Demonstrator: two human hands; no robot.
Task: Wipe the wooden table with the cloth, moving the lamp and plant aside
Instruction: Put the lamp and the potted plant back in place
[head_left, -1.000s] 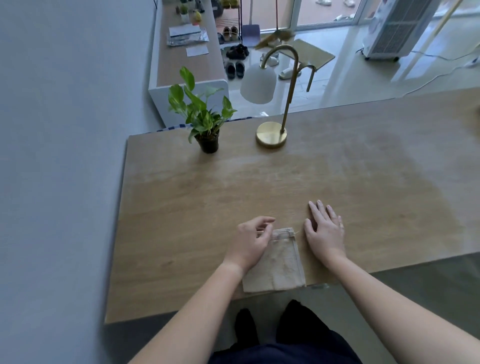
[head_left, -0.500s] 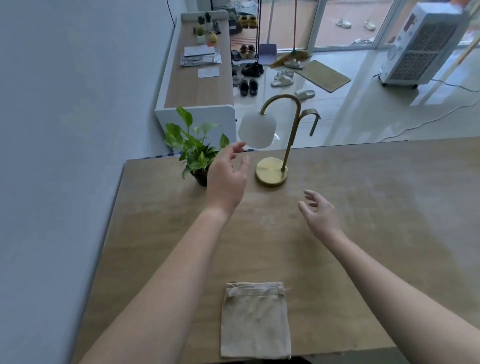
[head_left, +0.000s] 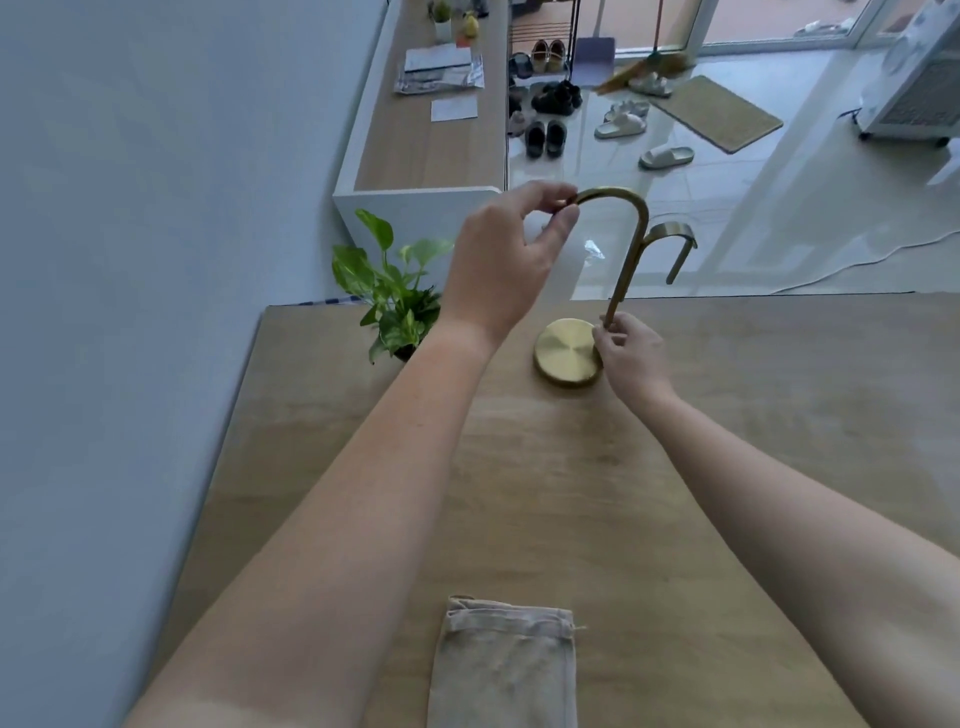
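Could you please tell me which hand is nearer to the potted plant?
Left. The left hand pinches the curved neck of the lamp just right of the plant; the right hand grips the stem beyond the brass base, farther away.

Brass-gold lamp (head_left: 568, 353), green plant (head_left: 393, 291), beige cloth (head_left: 506, 670) (faintly mottled), light-wood tbl (head_left: 701, 441).

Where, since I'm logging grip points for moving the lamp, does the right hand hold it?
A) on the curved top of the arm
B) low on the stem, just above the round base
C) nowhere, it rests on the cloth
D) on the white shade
B: the right hand pinches the stem of the lamp just above the base, while the left hand holds the curved top.
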